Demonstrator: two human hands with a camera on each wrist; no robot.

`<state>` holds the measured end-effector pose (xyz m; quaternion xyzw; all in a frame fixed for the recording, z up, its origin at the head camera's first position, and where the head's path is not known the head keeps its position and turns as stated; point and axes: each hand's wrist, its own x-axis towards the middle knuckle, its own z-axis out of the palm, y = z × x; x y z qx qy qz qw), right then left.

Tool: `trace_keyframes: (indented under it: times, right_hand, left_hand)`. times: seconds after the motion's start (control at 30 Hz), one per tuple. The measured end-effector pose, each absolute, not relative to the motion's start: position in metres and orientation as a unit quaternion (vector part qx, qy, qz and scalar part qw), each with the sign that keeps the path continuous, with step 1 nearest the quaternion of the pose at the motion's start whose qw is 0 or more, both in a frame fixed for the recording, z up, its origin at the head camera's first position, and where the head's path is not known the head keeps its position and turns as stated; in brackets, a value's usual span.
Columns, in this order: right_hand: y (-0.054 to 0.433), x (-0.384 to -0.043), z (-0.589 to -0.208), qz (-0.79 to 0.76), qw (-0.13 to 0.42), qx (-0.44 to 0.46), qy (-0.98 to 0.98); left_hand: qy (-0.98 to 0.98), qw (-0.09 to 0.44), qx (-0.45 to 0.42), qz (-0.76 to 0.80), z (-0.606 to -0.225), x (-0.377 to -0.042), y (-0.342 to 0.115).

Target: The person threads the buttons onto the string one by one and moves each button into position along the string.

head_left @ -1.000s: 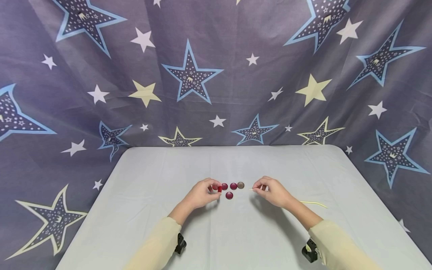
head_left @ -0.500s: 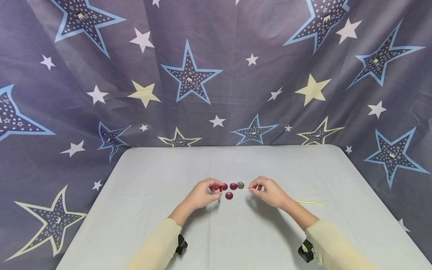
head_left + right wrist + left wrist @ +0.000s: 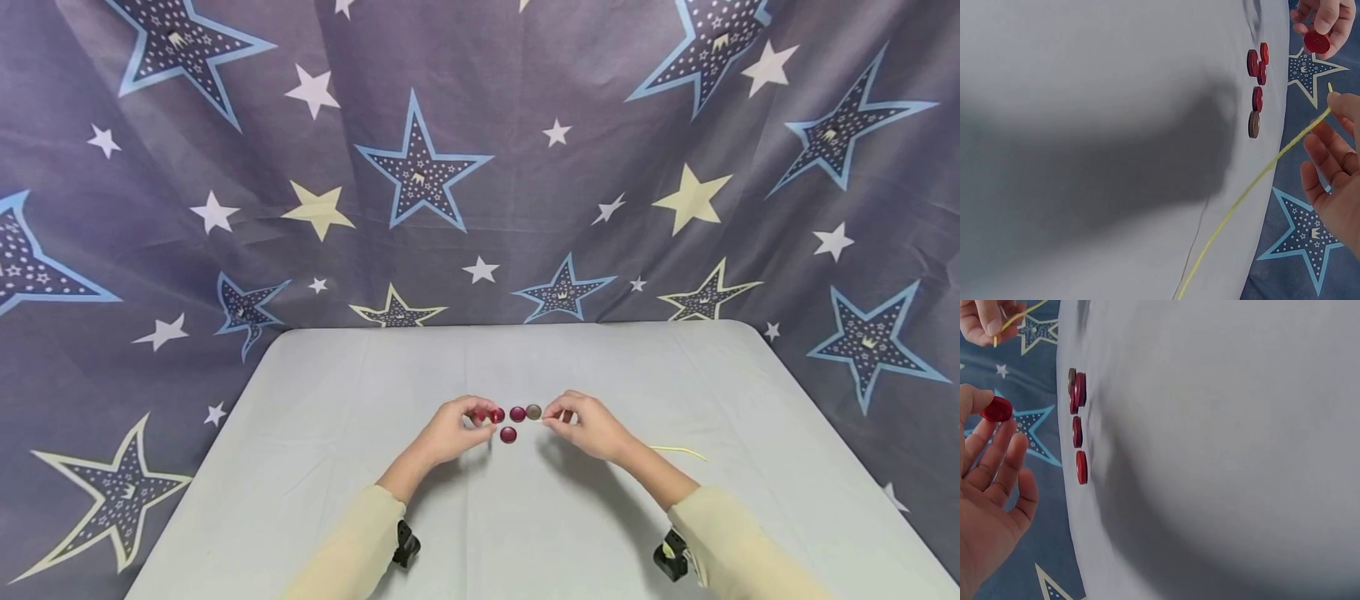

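My left hand (image 3: 452,430) pinches a bright red round button (image 3: 997,409) between thumb and fingertips, held up above the table. The right wrist view shows this button's face, with small holes at its middle. A yellow cord (image 3: 1229,215) has its end pinched by my right hand (image 3: 590,427); a short tip sticks out past the thumb, and the rest trails down below the hand. The two hands face each other, apart, with the cord's tip pointing toward the button. Between and below them lie several dark red buttons (image 3: 508,435) and one brown button (image 3: 1254,125).
The buttons lie close together on a table covered with a pale grey cloth (image 3: 337,375). Behind it hangs a dark curtain (image 3: 510,108) with a star pattern. A black wrist camera (image 3: 671,557) sits under the right sleeve, another (image 3: 406,544) under the left.
My right hand has moved left toward the left hand, drawing the yellow cord along. The left hand stays nearly in place, with the red button turned more edge-on to the head view.
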<state>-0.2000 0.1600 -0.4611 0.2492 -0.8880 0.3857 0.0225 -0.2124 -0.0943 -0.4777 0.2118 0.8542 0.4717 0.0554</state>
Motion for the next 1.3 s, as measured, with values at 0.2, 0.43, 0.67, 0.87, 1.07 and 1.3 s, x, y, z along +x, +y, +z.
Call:
trace_keyframes:
  times: [0.2, 0.43, 0.67, 0.87, 1.07, 1.3]
  right_hand:
    - [0.157, -0.199, -0.461, 0.384, 0.021, 0.251, -0.888]
    - [0.152, -0.198, -0.459, 0.387, 0.023, 0.252, -0.887]
    - [0.146, -0.197, -0.457, 0.391, 0.022, 0.255, -0.884]
    - [0.142, -0.196, -0.456, 0.396, 0.027, 0.256, -0.881]
    - [0.140, -0.195, -0.456, 0.402, 0.032, 0.262, -0.877]
    - [0.137, -0.195, -0.457, 0.401, 0.032, 0.260, -0.878]
  left_hand:
    - [0.841, 0.053, 0.213, 0.494, -0.481, -0.213, -0.093]
    - [0.827, 0.060, 0.211, 0.518, -0.483, -0.213, -0.090]
    - [0.825, 0.067, 0.209, 0.522, -0.482, -0.209, -0.085]
    - [0.817, 0.070, 0.216, 0.529, -0.463, -0.198, -0.082]
    - [0.806, 0.081, 0.222, 0.542, -0.450, -0.190, -0.078]
    - [0.800, 0.084, 0.217, 0.553, -0.468, -0.198, -0.073]
